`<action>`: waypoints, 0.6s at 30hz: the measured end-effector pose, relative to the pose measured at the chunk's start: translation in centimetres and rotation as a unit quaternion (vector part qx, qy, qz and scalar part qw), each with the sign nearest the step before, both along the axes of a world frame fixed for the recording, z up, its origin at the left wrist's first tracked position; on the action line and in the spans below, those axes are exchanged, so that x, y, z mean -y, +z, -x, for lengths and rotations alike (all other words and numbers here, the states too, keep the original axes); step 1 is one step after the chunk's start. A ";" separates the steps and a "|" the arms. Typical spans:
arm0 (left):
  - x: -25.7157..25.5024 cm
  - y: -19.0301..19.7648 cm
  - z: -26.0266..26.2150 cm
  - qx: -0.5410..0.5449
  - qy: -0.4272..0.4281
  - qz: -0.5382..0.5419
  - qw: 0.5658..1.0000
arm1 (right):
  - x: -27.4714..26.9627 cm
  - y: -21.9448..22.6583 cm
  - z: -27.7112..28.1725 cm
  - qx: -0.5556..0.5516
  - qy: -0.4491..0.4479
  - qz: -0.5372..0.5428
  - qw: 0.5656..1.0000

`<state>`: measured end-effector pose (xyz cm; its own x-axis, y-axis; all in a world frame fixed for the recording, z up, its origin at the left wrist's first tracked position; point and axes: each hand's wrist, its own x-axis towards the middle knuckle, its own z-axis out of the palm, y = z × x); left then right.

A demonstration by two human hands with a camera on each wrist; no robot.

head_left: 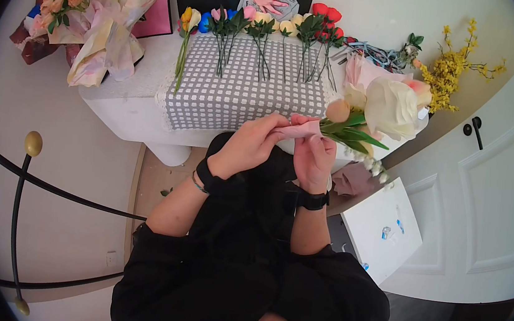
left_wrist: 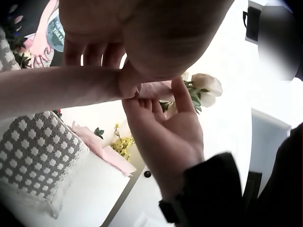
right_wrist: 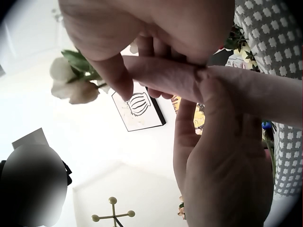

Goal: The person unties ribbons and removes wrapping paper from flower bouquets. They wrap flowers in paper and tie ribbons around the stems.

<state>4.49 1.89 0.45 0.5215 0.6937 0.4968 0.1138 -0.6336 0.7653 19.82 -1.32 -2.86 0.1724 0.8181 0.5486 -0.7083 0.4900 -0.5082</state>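
Both hands are on a bouquet of artificial flowers, held just in front of the table edge. A big white rose (head_left: 394, 109), a peach tulip (head_left: 338, 111) and green leaves (head_left: 357, 132) point to the right. Pink wrapping paper (head_left: 304, 130) is rolled around the stems. My left hand (head_left: 247, 146) pinches the paper toward the stem end, thumb and fingers on either side of the roll (right_wrist: 165, 75). Nearer the blooms, my right hand (head_left: 314, 160) grips the wrapped stems, its thumb (right_wrist: 113, 78) lying across the roll. The stems inside the paper are hidden.
A grey-and-white checked cloth (head_left: 245, 96) covers part of the white table (head_left: 125, 106). Several loose flower stems (head_left: 259, 51) lie along its back. A wrapped bouquet (head_left: 104, 31) stands left, yellow flowers (head_left: 444, 77) right. A white drawer unit (head_left: 384, 230) is beside my right arm.
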 end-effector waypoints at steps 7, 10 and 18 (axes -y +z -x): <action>1.9 -0.9 -0.9 -0.050 0.076 -0.182 0.979 | 0.4 -0.2 2.4 0.027 -0.158 0.155 0.975; 2.7 -0.2 -1.2 -0.095 0.192 -0.282 0.935 | 0.4 -0.1 3.4 0.027 -0.208 0.177 0.962; 0.9 -1.0 2.3 -0.075 0.045 -0.032 0.996 | 0.9 1.0 1.2 0.321 -0.240 0.075 0.913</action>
<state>2.20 0.95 -0.54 0.5309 0.7098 0.4631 0.2822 -0.6633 0.6931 18.59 -2.21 -1.81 0.2128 0.8068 0.5512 0.0380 0.5569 -0.8297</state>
